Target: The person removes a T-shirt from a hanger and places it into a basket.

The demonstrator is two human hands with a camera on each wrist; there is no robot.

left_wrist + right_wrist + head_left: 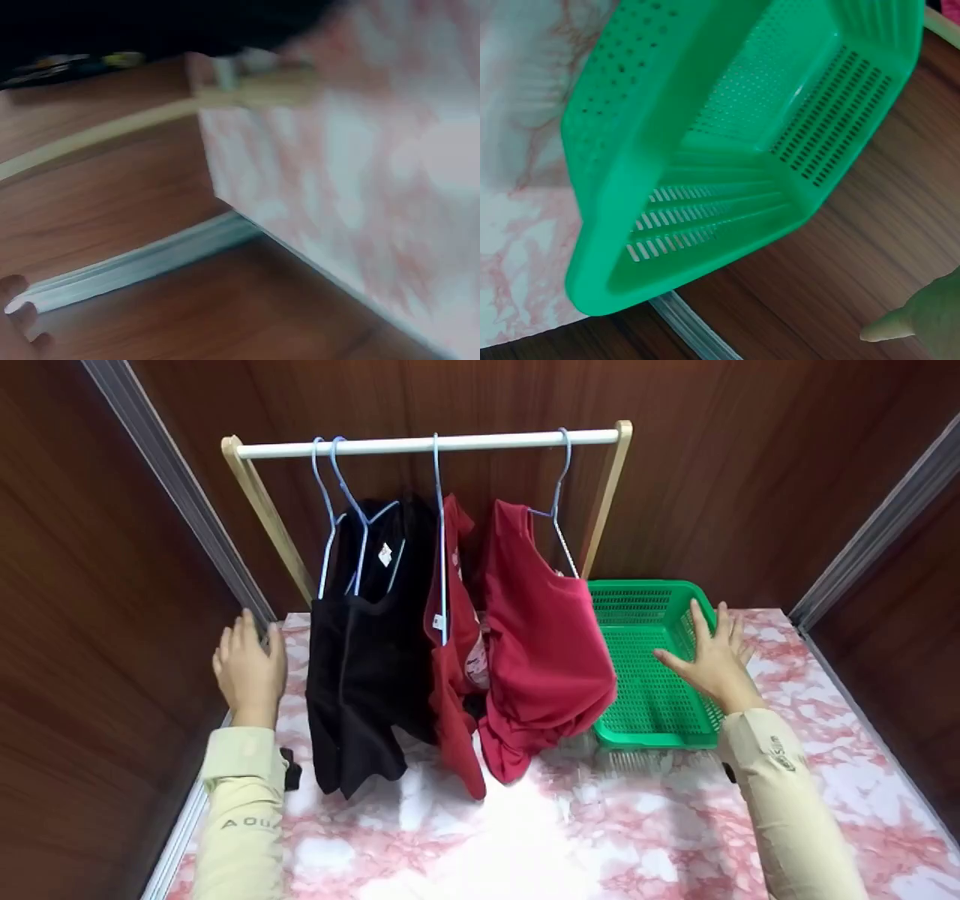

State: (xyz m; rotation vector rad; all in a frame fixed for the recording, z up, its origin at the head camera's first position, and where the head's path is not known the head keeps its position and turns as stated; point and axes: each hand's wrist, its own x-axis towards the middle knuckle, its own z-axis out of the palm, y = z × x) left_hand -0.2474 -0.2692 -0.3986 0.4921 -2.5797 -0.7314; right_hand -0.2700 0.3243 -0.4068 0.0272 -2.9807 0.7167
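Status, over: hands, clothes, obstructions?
Left hand open, beside black clothing; right hand open, near green basket. Both holding nothing. Clothes hang from rack. Rightmost red top overlaps basket's left edge in head view.

pink-and-white marbled surface [337, 855] | brown wood-grain walls [750, 472] behind and at both sides | grey metal strips [180, 480] in corners

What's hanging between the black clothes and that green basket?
In the head view, a red garment hangs next to the black clothes, then a brighter red garment next to the green basket; both hang from the white rail.
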